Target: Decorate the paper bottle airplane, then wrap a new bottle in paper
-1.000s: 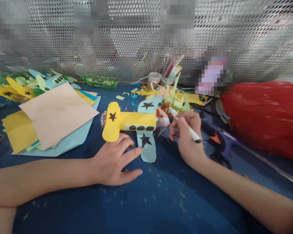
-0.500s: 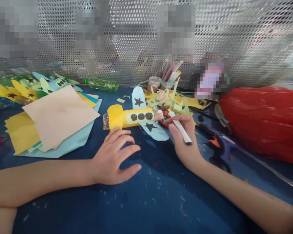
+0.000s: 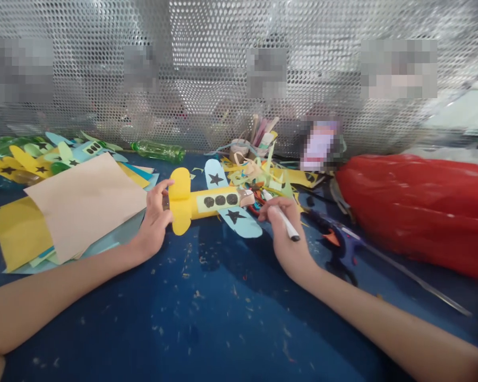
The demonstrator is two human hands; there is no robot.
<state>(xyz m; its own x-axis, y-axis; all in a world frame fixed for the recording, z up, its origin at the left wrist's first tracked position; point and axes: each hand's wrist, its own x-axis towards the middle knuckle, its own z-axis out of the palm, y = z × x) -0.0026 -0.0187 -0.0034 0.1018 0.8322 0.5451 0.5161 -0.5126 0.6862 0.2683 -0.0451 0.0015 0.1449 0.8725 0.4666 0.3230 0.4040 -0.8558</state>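
A toy plane made from a plastic bottle wrapped in yellow paper lies on the blue table. Its light blue wings bear black stars, and three black ovals run along a pale green strip on its body. My left hand grips the bottle end at the left, beside the yellow tail piece, with thumb and fingers on either side. Just right of the plane's other end, my right hand holds a white marker with a black end toward me; its far end is near the paper scraps.
Stacked coloured paper lies at left, with other paper-decorated bottles behind. Paper scraps, a green bottle and a cup of sticks stand toward the mesh. At right are a glue gun and a red bag.
My left hand has moved left from below the plane and closed on its tail end. The yellow tail piece now shows spread on both sides. My right hand still holds the marker.
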